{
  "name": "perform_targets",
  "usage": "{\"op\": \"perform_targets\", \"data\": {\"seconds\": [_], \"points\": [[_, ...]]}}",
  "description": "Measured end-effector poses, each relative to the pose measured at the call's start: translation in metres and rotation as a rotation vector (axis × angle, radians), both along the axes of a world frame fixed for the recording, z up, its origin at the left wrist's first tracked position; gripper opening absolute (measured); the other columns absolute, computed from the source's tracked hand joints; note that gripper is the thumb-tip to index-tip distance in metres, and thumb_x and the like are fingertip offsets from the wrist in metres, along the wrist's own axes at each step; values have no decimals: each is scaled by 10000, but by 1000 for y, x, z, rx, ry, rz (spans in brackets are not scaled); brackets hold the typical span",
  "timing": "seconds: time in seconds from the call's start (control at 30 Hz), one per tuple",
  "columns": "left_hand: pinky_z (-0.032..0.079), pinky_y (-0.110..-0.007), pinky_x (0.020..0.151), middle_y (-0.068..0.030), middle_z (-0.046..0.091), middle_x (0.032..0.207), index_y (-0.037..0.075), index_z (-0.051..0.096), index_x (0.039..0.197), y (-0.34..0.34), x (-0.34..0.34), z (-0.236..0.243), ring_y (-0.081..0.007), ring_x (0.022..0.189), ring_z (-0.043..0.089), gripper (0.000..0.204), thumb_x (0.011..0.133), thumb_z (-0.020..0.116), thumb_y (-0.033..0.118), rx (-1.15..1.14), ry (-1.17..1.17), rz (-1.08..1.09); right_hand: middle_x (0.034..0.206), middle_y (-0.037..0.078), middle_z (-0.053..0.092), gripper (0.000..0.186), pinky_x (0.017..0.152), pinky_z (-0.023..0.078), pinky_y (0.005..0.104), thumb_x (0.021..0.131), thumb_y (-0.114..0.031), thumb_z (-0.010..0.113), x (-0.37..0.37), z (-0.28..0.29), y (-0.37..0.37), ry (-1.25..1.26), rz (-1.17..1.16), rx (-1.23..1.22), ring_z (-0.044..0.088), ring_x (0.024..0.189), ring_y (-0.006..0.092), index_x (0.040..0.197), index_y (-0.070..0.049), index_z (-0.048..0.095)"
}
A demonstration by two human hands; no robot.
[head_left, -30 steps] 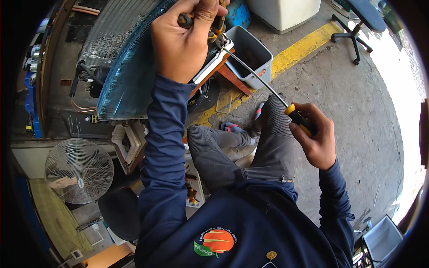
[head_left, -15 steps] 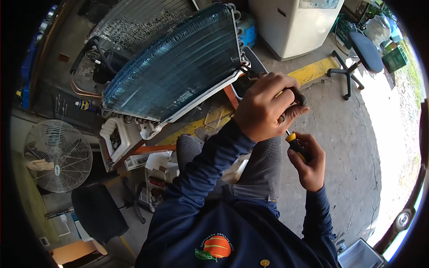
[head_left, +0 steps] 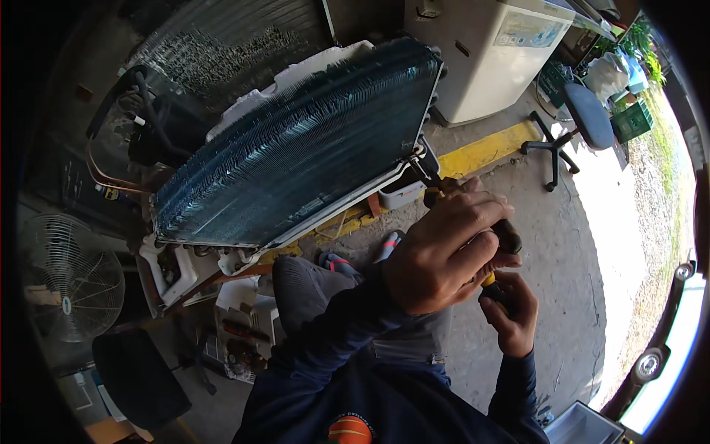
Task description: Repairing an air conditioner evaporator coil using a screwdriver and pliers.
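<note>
Left hand clenches pliers, right hand one screwdriver; around them, one finned coil, one fan, two chairs

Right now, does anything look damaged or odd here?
Yes: the blue finned coil has ragged, uneven fins along its curved upper side. Behind it, the dark panel bears a rough, silvery patch unlike its smoother surroundings.

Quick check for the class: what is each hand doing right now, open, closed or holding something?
Left hand: closed, holding dark-handled pliers.
Right hand: closed around the handle of a yellow-and-black screwdriver.
</note>
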State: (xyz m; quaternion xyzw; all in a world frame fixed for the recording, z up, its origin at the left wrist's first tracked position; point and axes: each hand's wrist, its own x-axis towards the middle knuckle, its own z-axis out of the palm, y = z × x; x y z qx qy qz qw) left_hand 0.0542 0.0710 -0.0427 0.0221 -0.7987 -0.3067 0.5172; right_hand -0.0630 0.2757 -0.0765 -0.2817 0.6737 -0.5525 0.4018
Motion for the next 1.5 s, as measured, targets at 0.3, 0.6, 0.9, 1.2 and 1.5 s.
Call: {"op": "perform_targets", "data": {"seconds": [0.3,0.6,0.9,1.2,1.5], "points": [[588,-520,1021,-200,717,1149,-12,592,843,10,0,-8,-331,1012,723,264,806,850,29,181,119,-25,1074,135,741,418,822,508,262,837,-7,714,2,0,-1,-10,-15,57,647,865,171,1242,49,629],[594,-496,1018,-203,671,1156,-6,569,929,15,-14,-10,-315,998,710,236,855,793,-5,310,171,-54,866,89,693,369,617,419,224,794,-59,725,-6,-4,-3,-21,-42,63,558,680,126,1141,45,652],[622,-409,948,-193,642,1091,-5,552,1063,0,-25,6,-287,955,693,249,891,729,-38,489,-41,-146,701,55,621,330,492,342,234,744,-148,753,-8,7,-3,-118,-83,113,466,550,109,1008,31,670],[552,-327,677,-139,595,967,35,519,1107,-18,-41,-17,-204,778,610,176,980,638,9,686,272,-372,740,61,636,388,517,362,225,722,-160,757,-1,7,-7,-141,-110,134,482,562,116,1043,40,671],[477,-372,700,-132,558,978,59,501,964,-1,-44,-1,-207,814,554,193,1000,678,128,750,318,-475,822,73,686,503,613,434,235,673,-189,784,2,-17,12,-6,-307,-10,567,664,139,1100,49,666]]}}
